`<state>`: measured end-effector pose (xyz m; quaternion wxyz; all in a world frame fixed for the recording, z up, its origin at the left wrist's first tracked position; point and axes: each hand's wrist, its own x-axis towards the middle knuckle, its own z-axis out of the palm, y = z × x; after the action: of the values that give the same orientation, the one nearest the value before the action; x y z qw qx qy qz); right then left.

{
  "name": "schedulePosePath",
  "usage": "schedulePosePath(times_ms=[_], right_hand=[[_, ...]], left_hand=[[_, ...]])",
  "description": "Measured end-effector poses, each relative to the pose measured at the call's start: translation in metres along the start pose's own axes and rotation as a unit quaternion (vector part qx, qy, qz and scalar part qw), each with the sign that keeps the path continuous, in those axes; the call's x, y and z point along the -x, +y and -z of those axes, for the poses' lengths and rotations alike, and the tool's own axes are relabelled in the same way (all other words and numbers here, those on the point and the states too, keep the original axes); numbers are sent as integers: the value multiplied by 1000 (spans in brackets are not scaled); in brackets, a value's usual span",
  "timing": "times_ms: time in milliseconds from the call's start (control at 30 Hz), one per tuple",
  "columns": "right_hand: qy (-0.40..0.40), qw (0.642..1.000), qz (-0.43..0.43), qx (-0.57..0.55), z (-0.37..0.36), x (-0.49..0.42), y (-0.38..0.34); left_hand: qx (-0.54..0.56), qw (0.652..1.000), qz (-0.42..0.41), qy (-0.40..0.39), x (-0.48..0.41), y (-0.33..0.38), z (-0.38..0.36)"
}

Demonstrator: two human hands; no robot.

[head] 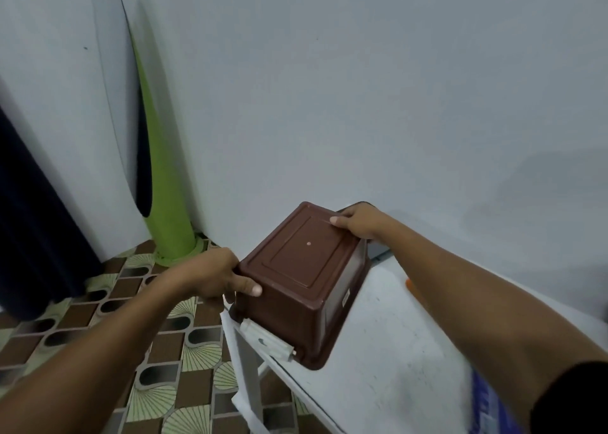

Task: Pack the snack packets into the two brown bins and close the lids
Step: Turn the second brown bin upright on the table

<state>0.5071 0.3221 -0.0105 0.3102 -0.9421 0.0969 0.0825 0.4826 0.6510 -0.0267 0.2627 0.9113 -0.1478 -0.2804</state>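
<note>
A brown plastic bin [302,269] lies upside down at the left end of a white table [388,341], its flat base facing up and its rim on the tabletop. My left hand [214,275] grips the bin's near-left corner, thumb on the base. My right hand [360,221] holds the far-right edge with the thumb on top. A blue and white packet [490,404] peeks out under my right forearm. No lid or second bin is in view.
A small orange object [409,284] shows at the table's far edge beside my right arm. A green pipe [164,187] runs down the wall corner to the patterned tile floor [98,318]. A dark curtain [33,219] hangs at left. The table edge drops off just left of the bin.
</note>
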Motion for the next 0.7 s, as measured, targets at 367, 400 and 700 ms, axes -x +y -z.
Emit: schedulePosePath(times_ms=[367, 400, 700], right_hand=[[119, 968, -36, -216, 59, 88, 27], [136, 961, -32, -241, 62, 103, 32], [329, 856, 52, -395, 29, 240, 72]], left_hand=[[321, 927, -143, 134, 21, 39, 20], [322, 923, -161, 137, 21, 44, 18], [383, 851, -331, 137, 18, 80, -24]])
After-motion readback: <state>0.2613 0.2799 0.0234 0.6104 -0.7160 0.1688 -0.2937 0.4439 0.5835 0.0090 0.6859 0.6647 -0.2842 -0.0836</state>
